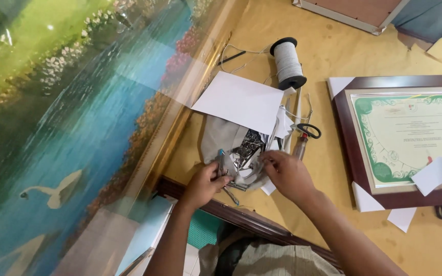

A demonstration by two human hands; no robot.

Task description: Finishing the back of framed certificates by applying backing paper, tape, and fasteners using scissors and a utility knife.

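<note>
My left hand (204, 183) grips a small metal tool with a blue-tipped handle (222, 162) at the edge of a grey plastic bag (216, 139). The bag lies open on the yellow worktop and holds a heap of small shiny metal pieces (248, 151). My right hand (286, 173) reaches into the bag's right side, fingers pinched among the metal pieces; whether it holds one I cannot tell. A white sheet of paper (241, 101) covers the far part of the bag.
A large landscape painting (62, 128) under plastic wrap fills the left. A spool of grey wire (288, 63) stands behind the bag, black-handled scissors (307, 130) beside it. A dark-framed certificate (405, 138) with white paper corners lies at right. A dark wooden edge (241, 217) runs below my hands.
</note>
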